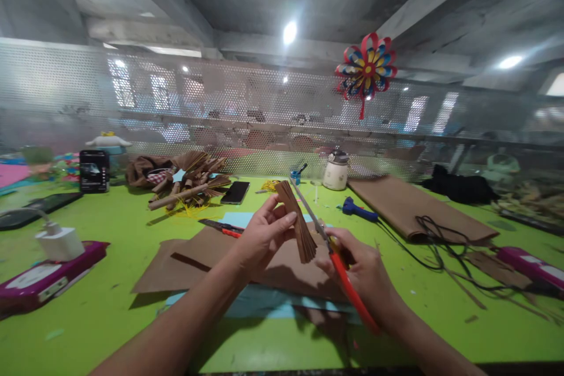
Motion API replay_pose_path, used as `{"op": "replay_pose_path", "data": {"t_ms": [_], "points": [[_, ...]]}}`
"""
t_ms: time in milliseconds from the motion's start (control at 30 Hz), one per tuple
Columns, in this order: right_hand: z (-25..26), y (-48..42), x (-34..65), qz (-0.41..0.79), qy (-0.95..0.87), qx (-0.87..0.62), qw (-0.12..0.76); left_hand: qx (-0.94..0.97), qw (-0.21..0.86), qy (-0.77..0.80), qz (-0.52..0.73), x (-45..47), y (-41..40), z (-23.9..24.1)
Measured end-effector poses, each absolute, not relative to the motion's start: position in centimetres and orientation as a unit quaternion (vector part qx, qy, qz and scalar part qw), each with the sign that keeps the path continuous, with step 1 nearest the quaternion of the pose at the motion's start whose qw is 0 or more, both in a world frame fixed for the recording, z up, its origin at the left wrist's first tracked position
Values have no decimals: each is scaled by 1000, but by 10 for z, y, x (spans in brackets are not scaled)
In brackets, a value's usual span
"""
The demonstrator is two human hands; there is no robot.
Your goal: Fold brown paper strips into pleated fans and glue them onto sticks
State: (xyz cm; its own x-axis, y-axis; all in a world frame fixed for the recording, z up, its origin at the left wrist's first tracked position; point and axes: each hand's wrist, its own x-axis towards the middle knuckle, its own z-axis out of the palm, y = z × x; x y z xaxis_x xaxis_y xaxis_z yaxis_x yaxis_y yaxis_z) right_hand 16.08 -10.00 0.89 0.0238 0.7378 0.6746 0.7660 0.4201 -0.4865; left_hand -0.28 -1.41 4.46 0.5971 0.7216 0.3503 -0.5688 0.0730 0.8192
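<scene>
My left hand (264, 234) pinches a folded, pleated strip of brown paper (298, 223) and holds it up above the green table (101, 305). My right hand (363, 273) grips red-handled scissors (328, 247), whose long blades point up and away, right beside the pleated paper. Below both hands lies a sheet of brown paper (194, 261) on a light blue sheet (264, 305).
A pile of brown paper brooms (191, 182) and a black phone (235, 192) lie at the back. A blue tool (359, 210), a white jar (336, 173), a brown paper roll (414, 208) and black cables (436, 241) sit right. A pink box with charger (48, 273) sits left. A paper pinwheel (366, 70) hangs on the mesh.
</scene>
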Motion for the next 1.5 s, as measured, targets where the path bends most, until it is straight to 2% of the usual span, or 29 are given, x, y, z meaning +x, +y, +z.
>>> {"op": "replay_pose_path", "data": {"t_ms": [167, 400, 700, 767, 833, 933, 1000, 1033, 1100, 1233, 1333, 1500], "points": [[10, -95, 174, 15, -643, -622, 447, 497, 739, 63, 450, -5, -11, 46], [4, -76, 210, -19, -598, -756, 267, 488, 751, 73, 439, -7, 0, 39], [-4, -97, 238, -93, -598, -791, 87, 481, 754, 109, 433, -9, 5, 40], [8, -110, 235, -80, -593, -797, 85, 478, 760, 116, 424, -8, 5, 39], [24, -120, 225, -43, -631, -764, 129, 476, 772, 133, 400, -7, 3, 39], [51, -122, 201, -14, -680, -680, 274, 484, 786, 152, 353, -7, 0, 38], [67, -113, 188, -59, -699, -602, 383, 504, 787, 158, 318, -8, 0, 38], [75, -107, 183, -84, -723, -557, 400, 516, 786, 160, 300, -8, 0, 38], [86, -92, 178, -116, -781, -482, 381, 537, 784, 163, 267, -9, 2, 37], [90, -65, 180, -11, -875, -399, 275, 560, 774, 175, 237, -13, 7, 36], [80, -57, 185, 45, -878, -394, 268, 576, 768, 180, 215, -14, 10, 35], [64, -63, 187, 64, -878, -421, 220, 606, 749, 212, 166, -13, 12, 30]]}}
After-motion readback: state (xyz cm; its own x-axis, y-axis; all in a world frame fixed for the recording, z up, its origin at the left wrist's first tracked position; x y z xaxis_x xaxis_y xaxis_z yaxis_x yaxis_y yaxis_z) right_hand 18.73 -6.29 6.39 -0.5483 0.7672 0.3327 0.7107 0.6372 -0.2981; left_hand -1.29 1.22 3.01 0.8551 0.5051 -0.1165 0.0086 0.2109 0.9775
